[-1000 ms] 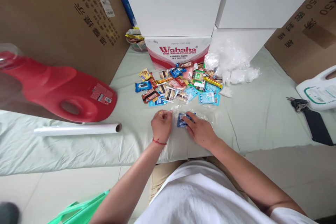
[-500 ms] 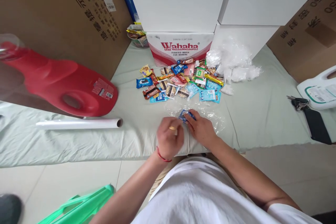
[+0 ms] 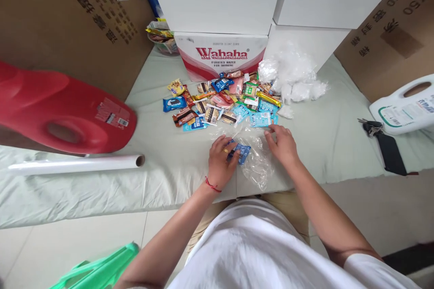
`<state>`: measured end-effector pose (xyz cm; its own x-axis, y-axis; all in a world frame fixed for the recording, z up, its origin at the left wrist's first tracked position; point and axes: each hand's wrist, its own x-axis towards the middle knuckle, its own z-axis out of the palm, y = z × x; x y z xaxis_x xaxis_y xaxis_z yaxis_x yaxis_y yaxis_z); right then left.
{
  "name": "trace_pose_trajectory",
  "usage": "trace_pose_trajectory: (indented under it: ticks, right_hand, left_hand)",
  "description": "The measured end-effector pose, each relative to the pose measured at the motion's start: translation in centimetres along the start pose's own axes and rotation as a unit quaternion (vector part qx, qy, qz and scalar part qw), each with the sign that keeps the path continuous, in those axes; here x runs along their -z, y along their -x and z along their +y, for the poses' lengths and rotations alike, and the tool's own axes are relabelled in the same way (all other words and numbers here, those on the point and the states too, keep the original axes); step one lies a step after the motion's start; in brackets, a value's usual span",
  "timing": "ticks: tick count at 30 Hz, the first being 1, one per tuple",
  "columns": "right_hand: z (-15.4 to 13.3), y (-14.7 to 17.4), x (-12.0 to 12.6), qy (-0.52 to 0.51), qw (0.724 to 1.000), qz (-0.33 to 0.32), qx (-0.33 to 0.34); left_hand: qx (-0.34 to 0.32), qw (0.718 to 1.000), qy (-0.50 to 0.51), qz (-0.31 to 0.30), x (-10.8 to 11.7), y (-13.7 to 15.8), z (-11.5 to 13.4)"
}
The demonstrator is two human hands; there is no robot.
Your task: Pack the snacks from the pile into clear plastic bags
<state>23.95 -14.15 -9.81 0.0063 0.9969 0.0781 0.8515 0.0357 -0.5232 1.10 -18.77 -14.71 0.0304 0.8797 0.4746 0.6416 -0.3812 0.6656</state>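
My left hand [image 3: 221,160], with a ring and a red cord bracelet, has its thumb and fingers around a small blue snack packet [image 3: 243,154] low over the cloth. Part of the packet is hidden under the fingers. A crumpled clear plastic film or bag [image 3: 260,167] lies beside and partly behind the packet. My right hand [image 3: 284,144] is to the right of the film, fingers apart, holding nothing I can see. Its fingertips are near a light-blue packet [image 3: 261,119] at the front of a pile of mixed wrapped snacks [image 3: 212,114].
Behind the pile are a Wahaha carton [image 3: 222,56] and crumpled clear bags [image 3: 291,76]. At the left are a red jug [image 3: 98,117] and a white roll [image 3: 74,164]. A white bottle [image 3: 403,110], keys [image 3: 372,127] and a black phone-like object [image 3: 389,154] lie right.
My right hand has let go of the blue packet and moved up and right. My left hand has opened out from a curled shape over the packet. The view has shifted right.
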Motion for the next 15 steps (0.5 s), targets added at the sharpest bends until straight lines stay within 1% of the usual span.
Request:
trace_pose_trajectory:
  ticks: [3,5,7,10,15]
  right_hand:
    - [1.0,-1.4,-0.2,0.081,0.994,-0.06,-0.037]
    - [1.1,-2.1,-0.7,0.082,0.992,-0.082,-0.046]
    - [1.0,-2.8,-1.4,0.031,0.993,-0.096,-0.061]
    - [0.8,-4.0,-2.0,-0.082,0.986,-0.119,-0.082]
    - [0.1,-4.9,-1.7,-0.17,0.973,-0.14,-0.066]
  left_hand:
    - [-0.031,0.999,-0.028,0.013,0.3,0.0,0.0]
    - [-0.048,0.998,-0.044,0.019,0.4,-0.1,0.0]
    - [-0.063,0.996,-0.054,0.018,0.5,0.0,0.1]
    - [-0.072,0.995,-0.06,0.015,0.5,0.0,0.2]
    - [-0.048,0.997,-0.064,0.009,0.4,0.1,0.4]
